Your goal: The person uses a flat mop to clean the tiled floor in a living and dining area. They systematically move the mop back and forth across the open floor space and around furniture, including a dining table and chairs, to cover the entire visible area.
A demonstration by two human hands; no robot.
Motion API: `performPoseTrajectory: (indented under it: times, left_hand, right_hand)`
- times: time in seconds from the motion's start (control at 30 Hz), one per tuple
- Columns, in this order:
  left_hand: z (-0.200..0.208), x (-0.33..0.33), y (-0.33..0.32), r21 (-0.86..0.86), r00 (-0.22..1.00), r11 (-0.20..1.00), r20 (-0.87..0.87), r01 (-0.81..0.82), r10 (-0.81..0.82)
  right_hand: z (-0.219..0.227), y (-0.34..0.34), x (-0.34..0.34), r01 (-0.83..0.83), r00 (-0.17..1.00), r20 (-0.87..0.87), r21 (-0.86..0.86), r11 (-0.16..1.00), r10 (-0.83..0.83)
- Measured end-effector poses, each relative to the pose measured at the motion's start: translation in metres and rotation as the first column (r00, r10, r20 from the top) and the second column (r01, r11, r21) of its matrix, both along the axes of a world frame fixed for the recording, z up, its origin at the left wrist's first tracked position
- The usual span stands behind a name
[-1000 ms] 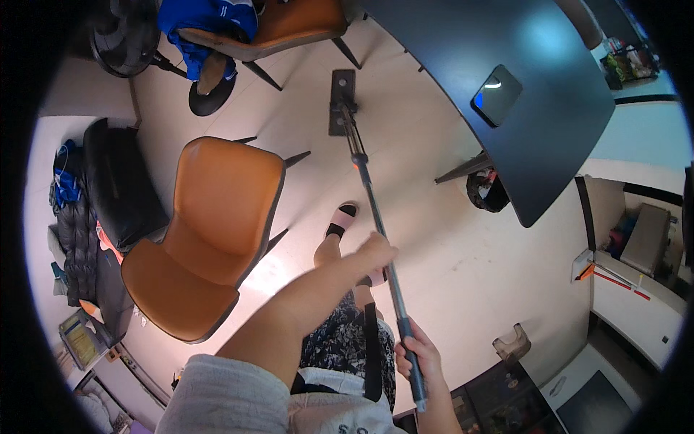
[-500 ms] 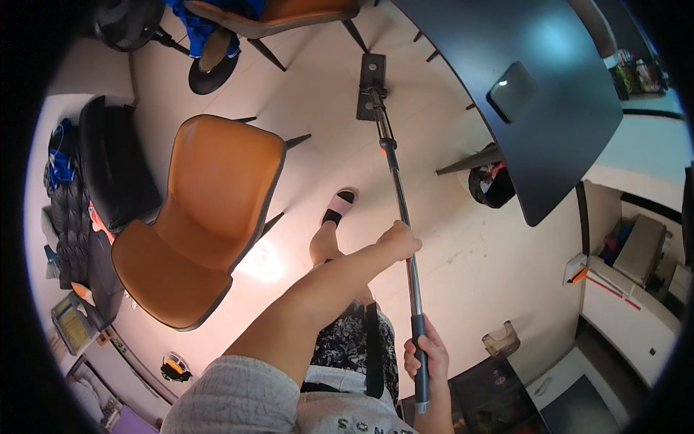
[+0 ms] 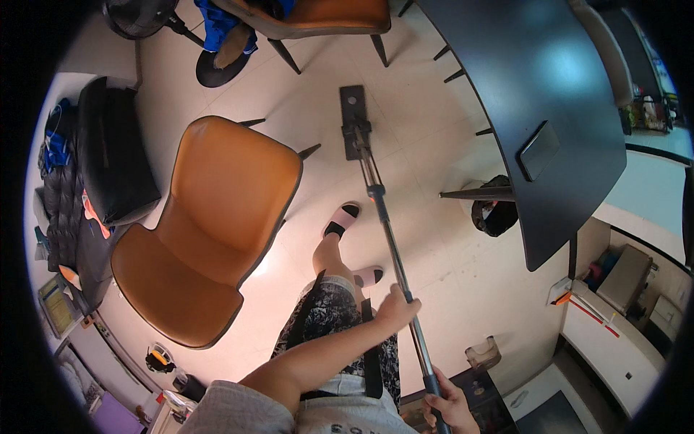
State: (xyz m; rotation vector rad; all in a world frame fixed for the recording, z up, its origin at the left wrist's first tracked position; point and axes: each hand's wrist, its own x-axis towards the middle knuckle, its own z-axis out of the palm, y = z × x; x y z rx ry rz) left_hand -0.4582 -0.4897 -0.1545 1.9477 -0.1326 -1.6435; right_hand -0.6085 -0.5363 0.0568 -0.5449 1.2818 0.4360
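A long-handled mop [image 3: 390, 242] slants across the middle of the floor, its dark flat head [image 3: 353, 119] lying on the pale tiles ahead of my feet. My left hand [image 3: 399, 309] is closed round the metal pole about midway down. Lower, near the bottom edge, my right hand [image 3: 451, 405] grips the dark grey handle end. My feet in pink slippers [image 3: 347, 215] stand left of the pole.
An orange chair [image 3: 217, 188] stands close on the left; another orange chair [image 3: 340, 18] is at the far side. A dark table [image 3: 535, 94] with a phone [image 3: 539, 150] fills the right. Beneath its edge sits a black-lined bin [image 3: 495, 217]. A fan [image 3: 137, 14] stands far left.
The mop head has come back toward me and slightly left. Both hands have drawn nearer to my body with the pole. A second slipper now shows.
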Motion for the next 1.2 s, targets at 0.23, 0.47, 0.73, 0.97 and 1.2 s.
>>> performPoseTrajectory:
  times: [0.23,0.47,0.73,0.97,1.2]
  left_hand:
    - [-0.105,0.127,-0.027,-0.026,0.947,0.981,0.255,-0.193,0.193]
    - [-0.111,0.214,-0.077,0.178,0.966,0.977,0.209,0.115,-0.152]
    - [-0.077,-0.021,-0.025,0.081,0.965,0.968,-0.136,0.236,-0.224]
    - [-0.042,-0.076,-0.001,0.006,0.945,0.945,0.005,0.328,-0.328]
    - [-0.071,0.036,-0.083,-0.030,0.967,0.968,0.073,0.247,-0.245]
  right_hand:
    - [-0.089,-0.024,0.121,-0.007,0.976,0.214,-0.114,0.993,0.031]
    - [-0.156,-0.027,0.150,0.242,0.915,0.341,-0.042,0.969,-0.214]
    - [-0.079,0.023,-0.058,0.180,0.984,0.041,-0.125,0.976,-0.176]
    - [-0.034,0.072,-0.079,0.486,0.874,0.029,-0.057,0.872,-0.485]
    - [-0.094,0.012,0.018,0.428,0.902,0.138,-0.152,0.891,-0.409]
